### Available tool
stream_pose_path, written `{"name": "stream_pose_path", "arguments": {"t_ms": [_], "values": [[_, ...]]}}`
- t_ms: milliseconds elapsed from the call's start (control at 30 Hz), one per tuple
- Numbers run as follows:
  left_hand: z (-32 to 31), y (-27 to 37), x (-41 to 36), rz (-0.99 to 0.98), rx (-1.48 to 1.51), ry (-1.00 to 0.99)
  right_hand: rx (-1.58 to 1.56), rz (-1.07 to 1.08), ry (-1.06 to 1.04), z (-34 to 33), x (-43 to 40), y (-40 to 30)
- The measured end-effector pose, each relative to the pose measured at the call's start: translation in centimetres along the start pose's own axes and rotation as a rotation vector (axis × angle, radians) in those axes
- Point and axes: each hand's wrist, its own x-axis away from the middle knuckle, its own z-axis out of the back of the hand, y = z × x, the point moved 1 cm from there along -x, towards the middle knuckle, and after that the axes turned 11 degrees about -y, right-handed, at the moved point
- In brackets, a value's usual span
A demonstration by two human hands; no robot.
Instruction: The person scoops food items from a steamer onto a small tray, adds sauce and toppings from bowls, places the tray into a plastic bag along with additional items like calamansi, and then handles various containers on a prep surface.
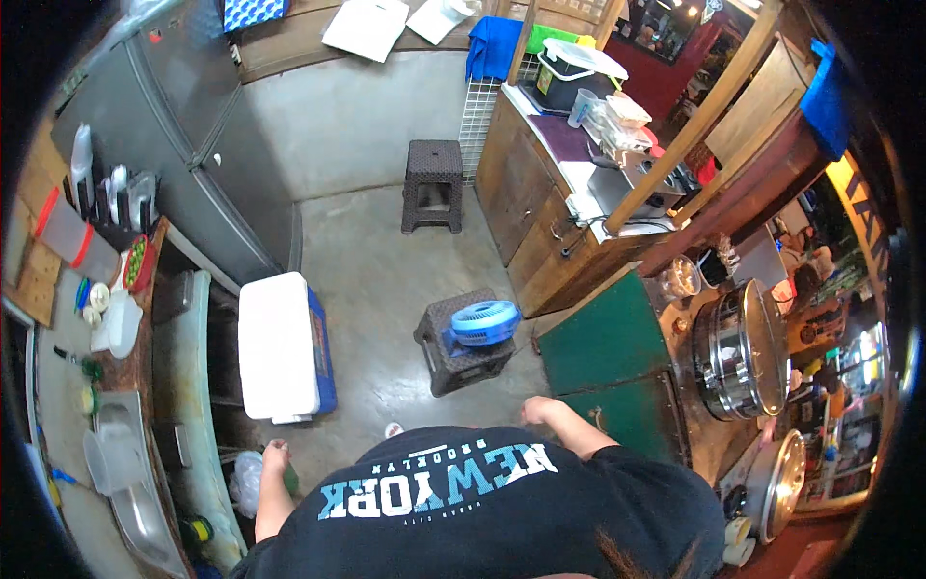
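My left hand (276, 456) hangs low at the left, below a cooler box (282, 347) with a white lid and blue side, near a clear plastic bag (248, 483). Its fingers look curled; whether they hold anything is unclear. My right hand (537, 410) is bent inward beside the green cabinet doors (608, 333), its fingers partly hidden and nothing visible in it. Ahead of my body, a small blue fan (485, 323) stands on a dark woven-pattern plastic stool (463, 369).
Another plastic stool (434, 166) stands by the back wall. A grey refrigerator (166, 130) and a sink (137, 499) are on the left. Large round metal steamers (738, 351) sit on the right counter. A wooden cabinet (535, 217) holds containers and an appliance.
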Motion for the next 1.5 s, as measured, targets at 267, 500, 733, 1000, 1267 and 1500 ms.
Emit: {"name": "stream_pose_path", "arguments": {"t_ms": [267, 500, 733, 1000, 1267, 1500], "values": [[2.6, 9.2, -12.2, -0.072, -0.386, -0.213, -0.257, 0.124, 0.302, 13.2, -2.5, -6.2], [2.9, 20.4, -18.3, -0.128, -0.43, -0.444, -0.232, 0.156, 0.462, 26.0, -7.0, -6.9], [11.0, 26.4, -27.1, -0.01, -0.445, -0.321, -0.229, 0.01, 0.401, 41.4, -8.2, -5.6], [12.2, 40.0, -41.4, -0.057, -0.543, -0.338, -0.327, 0.013, 0.581, 52.1, -9.3, -3.6], [5.9, 65.4, -64.1, -0.484, -0.989, -0.379, -0.533, -0.145, 0.488, 58.5, -9.7, 2.4], [-5.7, 106.7, -45.1, -1.106, -0.643, -0.474, -0.846, -0.094, 1.098, 68.6, -3.2, 10.6]]}}
